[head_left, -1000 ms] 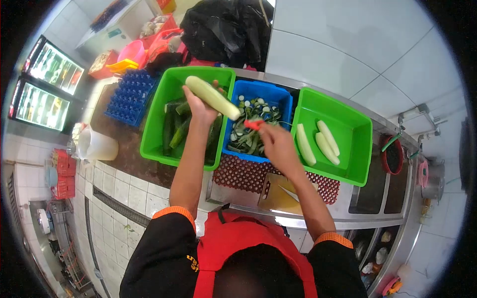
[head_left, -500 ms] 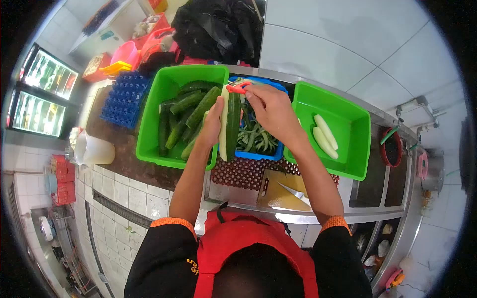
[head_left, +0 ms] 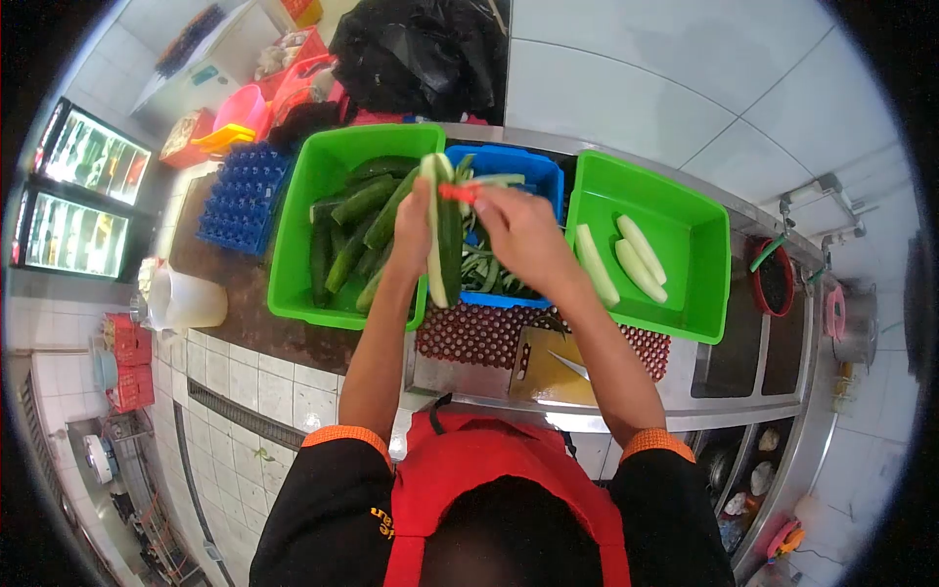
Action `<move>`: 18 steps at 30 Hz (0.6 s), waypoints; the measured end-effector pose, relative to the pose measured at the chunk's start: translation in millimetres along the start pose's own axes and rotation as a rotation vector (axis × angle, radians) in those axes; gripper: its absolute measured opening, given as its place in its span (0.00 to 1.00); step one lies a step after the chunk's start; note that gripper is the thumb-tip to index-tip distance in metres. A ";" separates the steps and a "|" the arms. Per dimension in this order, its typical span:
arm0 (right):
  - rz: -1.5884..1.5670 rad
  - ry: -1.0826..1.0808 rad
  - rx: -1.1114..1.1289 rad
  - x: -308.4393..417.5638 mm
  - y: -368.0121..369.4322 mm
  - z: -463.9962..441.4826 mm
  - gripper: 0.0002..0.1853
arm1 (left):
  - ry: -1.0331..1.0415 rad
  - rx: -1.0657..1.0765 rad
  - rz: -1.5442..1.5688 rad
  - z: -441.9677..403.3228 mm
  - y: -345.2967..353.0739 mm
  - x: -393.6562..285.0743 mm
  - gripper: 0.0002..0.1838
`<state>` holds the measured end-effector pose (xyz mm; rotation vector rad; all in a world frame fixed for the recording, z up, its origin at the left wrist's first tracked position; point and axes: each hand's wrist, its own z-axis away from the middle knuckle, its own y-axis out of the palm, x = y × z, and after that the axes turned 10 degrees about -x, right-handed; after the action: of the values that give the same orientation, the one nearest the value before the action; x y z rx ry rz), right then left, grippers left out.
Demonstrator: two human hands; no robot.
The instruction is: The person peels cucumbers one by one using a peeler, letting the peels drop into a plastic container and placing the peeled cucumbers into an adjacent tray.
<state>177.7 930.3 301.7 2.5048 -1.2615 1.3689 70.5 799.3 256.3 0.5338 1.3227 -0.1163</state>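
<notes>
My left hand point(head_left: 413, 227) is wrapped round a partly peeled cucumber point(head_left: 449, 245), held upright with pale stripes beside dark green skin. In my right hand point(head_left: 523, 233) is a red peeler point(head_left: 462, 192), its head against the upper part of the cucumber. A strip of peel seems to hang off by the peeler. Behind and below the hands, a blue basin point(head_left: 528, 171) holds green peelings point(head_left: 479, 272). On the left, a green tub point(head_left: 289, 284) contains several unpeeled cucumbers point(head_left: 352, 259). Three pale peeled cucumbers point(head_left: 641, 272) lie in the right green tub point(head_left: 699, 264).
A knife point(head_left: 569, 365) lies on a yellow cutting board point(head_left: 543, 386) at the counter's front edge, over a perforated red mat point(head_left: 460, 338). Blue egg trays point(head_left: 245, 196) and a white pitcher point(head_left: 186, 296) stand left. A red bowl point(head_left: 773, 279) is at the right.
The peeler has moved slightly down and left along the cucumber, and a strip of peel now sticks out beside it. The view has shifted a little, showing a third peeled cucumber more fully.
</notes>
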 end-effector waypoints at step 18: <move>0.115 -0.023 -0.020 -10.2 -12.7 -21.4 0.10 | -0.229 0.037 -0.048 -17.5 -2.2 -18.1 0.32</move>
<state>168.2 953.3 311.9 2.4779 -1.4369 1.3457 49.4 801.0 270.1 0.5044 1.1121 -0.2345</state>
